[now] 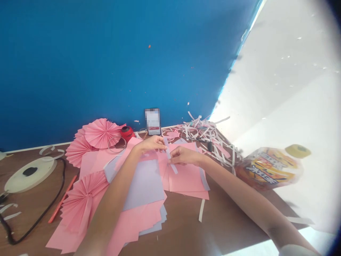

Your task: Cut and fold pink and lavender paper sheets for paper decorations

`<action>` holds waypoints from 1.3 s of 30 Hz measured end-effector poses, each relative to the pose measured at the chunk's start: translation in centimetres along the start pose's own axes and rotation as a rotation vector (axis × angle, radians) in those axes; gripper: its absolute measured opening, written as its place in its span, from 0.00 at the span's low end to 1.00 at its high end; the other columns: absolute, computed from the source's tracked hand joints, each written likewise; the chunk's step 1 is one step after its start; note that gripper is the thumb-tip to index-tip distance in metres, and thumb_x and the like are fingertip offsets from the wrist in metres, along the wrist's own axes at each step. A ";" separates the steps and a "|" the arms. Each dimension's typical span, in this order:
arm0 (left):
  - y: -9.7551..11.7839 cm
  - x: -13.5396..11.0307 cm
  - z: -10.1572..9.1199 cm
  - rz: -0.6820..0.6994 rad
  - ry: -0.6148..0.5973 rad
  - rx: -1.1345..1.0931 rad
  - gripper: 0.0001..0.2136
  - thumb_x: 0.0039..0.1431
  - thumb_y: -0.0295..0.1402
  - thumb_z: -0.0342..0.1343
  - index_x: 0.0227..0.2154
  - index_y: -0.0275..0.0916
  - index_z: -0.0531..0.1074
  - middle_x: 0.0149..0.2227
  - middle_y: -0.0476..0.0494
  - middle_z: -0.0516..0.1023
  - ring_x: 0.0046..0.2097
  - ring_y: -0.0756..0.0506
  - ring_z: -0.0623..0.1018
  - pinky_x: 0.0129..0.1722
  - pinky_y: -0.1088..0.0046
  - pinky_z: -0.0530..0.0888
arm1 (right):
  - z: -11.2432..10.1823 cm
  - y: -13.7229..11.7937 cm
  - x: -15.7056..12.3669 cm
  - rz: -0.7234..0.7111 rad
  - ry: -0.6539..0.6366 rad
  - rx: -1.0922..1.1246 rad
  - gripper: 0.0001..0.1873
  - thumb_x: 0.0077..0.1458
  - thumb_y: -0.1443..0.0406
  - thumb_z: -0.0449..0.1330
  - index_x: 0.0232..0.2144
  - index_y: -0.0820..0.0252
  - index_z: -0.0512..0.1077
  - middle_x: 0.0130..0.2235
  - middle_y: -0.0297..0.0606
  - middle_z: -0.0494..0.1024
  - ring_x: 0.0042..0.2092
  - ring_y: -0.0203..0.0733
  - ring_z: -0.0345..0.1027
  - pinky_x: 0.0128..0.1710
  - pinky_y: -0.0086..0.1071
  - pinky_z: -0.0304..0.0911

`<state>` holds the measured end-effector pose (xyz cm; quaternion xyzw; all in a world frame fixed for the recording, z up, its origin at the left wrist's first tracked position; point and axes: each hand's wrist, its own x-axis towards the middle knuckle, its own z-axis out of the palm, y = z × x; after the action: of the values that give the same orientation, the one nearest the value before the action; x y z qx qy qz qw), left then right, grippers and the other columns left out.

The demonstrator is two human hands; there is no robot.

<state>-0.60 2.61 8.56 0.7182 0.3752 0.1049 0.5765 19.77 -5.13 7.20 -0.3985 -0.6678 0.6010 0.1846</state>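
Pinching a narrow lilac paper strip (168, 153) from both sides, the left hand (150, 145) and right hand (184, 155) hold close together above the middle of the counter (183, 227). The left fingertips (162, 141) close on the strip's upper part, while the right fingers (172, 153) grip it about midway (its lower end sticks out free below them). Neither hand is clenched into a fist.

Beneath the hands lie overlapping sheets of pink paper (183, 181) and lilac paper (144, 185), their edges fanned unevenly. Pleated pink paper fans (101, 133) sit to the left of the sheets and partly against them. Beyond the left hand stand a round red object (127, 133), too unclear to name, and a pixelated box (152, 121) against a blue wall (106, 64). A heap of white paper offcuts (202, 129) spreads to the right, near a crinkled printed plastic bag (269, 169) and a yellow roll of tape (297, 151). At far left, a black cable (39, 217) runs from a white round disc (29, 174), beside an orange-red stick (62, 199).
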 end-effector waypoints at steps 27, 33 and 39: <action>-0.6 0.3 1.1 0.117 -0.241 -0.026 0.15 0.46 0.39 0.64 0.33 0.35 0.73 0.33 0.46 0.75 0.35 0.49 0.73 0.38 0.72 0.69 | 1.2 1.8 0.3 0.178 -0.289 0.113 0.14 0.38 0.59 0.70 0.25 0.65 0.77 0.24 0.37 0.79 0.26 0.34 0.70 0.26 0.25 0.64; -1.0 0.6 1.1 0.121 -0.312 -0.037 0.14 0.49 0.39 0.64 0.34 0.34 0.73 0.33 0.47 0.74 0.35 0.50 0.72 0.38 0.73 0.68 | 1.4 2.4 0.5 0.207 -0.324 0.090 0.15 0.37 0.59 0.70 0.26 0.65 0.78 0.25 0.37 0.79 0.28 0.35 0.72 0.28 0.25 0.64; -1.6 0.8 1.0 0.089 -0.333 -0.034 0.14 0.49 0.40 0.63 0.32 0.34 0.71 0.32 0.47 0.74 0.34 0.50 0.72 0.35 0.75 0.68 | 1.5 2.6 0.6 0.218 -0.355 0.035 0.14 0.38 0.59 0.69 0.26 0.65 0.79 0.25 0.36 0.79 0.28 0.35 0.71 0.29 0.25 0.64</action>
<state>-0.14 2.46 6.62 0.7316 0.2406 0.0163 0.6377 19.06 -5.77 4.25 -0.3531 -0.6323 0.6896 0.0047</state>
